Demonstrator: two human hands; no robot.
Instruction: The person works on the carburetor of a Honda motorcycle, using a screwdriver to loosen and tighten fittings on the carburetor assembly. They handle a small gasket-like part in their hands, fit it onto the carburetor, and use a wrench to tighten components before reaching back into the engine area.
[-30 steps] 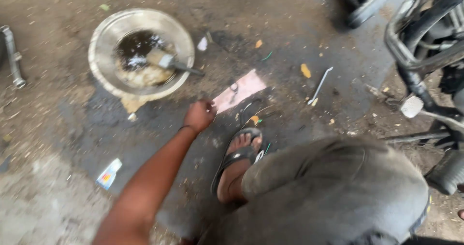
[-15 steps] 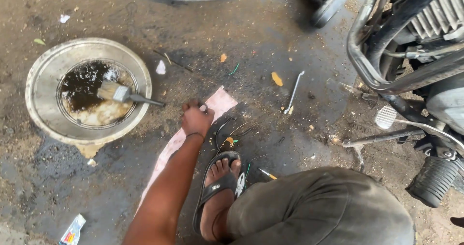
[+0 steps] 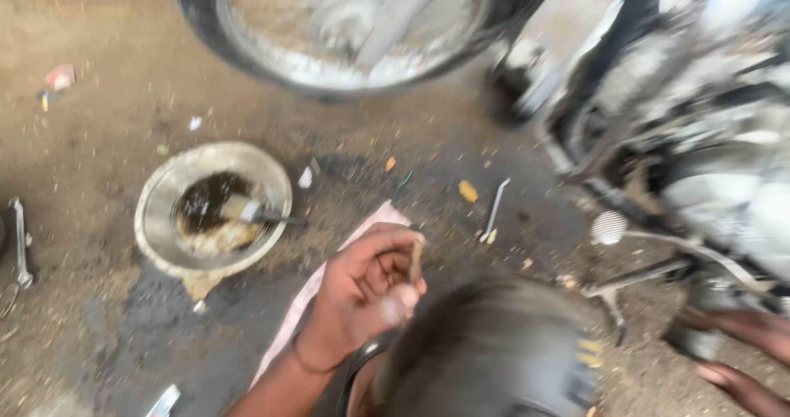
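My left hand (image 3: pixel 362 294) is lifted off the ground, palm toward me, with its fingers closed on a small thin brownish metal piece (image 3: pixel 415 262). Under it a pink cloth (image 3: pixel 329 277) lies on the oily floor. My knee in grey trousers (image 3: pixel 494 351) fills the bottom middle. My right hand (image 3: pixel 741 359) shows at the bottom right edge, reaching under the motorcycle (image 3: pixel 699 137) beside a dark part; blur hides its grip.
A dented metal bowl (image 3: pixel 156 236) with dark oily liquid and a brush (image 3: pixel 255 213) sits to the left. A wrench (image 3: pixel 18 244) lies at the left edge. A thin metal rod (image 3: pixel 494 207) lies on the ground. The spoked wheel (image 3: pixel 346 30) stands behind.
My left hand has come up from the ground by the pink cloth and now holds a small piece. The view has swung up toward the motorcycle, and my right hand has come into sight.
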